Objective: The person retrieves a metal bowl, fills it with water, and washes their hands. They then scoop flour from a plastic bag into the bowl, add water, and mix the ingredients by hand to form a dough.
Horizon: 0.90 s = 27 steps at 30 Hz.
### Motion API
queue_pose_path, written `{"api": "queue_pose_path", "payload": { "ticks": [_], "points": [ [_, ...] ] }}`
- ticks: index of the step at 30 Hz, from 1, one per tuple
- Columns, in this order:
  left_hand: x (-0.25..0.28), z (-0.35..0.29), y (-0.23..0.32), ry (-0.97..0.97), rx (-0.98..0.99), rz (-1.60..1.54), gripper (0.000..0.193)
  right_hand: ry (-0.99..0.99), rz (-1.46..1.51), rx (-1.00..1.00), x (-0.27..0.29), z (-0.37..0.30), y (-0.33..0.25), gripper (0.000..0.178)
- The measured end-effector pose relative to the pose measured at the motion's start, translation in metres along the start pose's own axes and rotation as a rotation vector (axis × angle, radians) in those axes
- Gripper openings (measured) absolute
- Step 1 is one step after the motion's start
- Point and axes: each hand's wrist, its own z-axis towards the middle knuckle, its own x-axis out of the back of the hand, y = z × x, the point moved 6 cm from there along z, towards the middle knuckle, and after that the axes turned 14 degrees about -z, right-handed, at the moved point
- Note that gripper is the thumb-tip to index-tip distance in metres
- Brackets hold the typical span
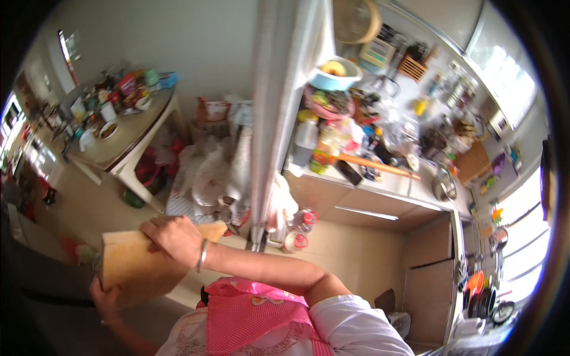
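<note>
A thick wooden board, which looks like a cutting board [139,270], is held up at the lower left of the head view. My right hand [176,240], with a bracelet at the wrist, reaches across my body and closes over the board's upper edge. Lower down, my left hand [107,301] grips the board's left side, partly in shadow and slightly blurred. A pale pointed piece [212,230] sticks out just beyond my right hand; whether it belongs to the board I cannot tell.
Beside the board stands a dark cabinet-like surface [41,291]. Far left is a crowded table [113,151], with plastic bags [211,178] by it. A door frame [276,118] divides the rooms. The cluttered kitchen counter [392,187] bears a rolling pin [380,166]; bottles [304,222] stand on the floor.
</note>
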Motion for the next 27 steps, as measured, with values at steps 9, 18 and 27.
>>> {"api": "queue_pose_path", "payload": {
  "ticks": [9,18,27],
  "points": [
    [-0.317,-0.093,0.068,-0.275,0.057,0.006,0.019,0.22,0.037,-0.415,0.21,-0.311,0.136,0.064],
    [-0.641,-0.108,0.146,-0.814,0.075,-0.189,0.023,0.787,0.812,-1.212,0.257,-0.709,0.215,0.076],
    [-1.033,-0.199,0.216,-1.617,0.19,-0.397,0.023,1.176,1.254,-0.701,0.37,-0.814,0.232,0.063]
  ]
}}
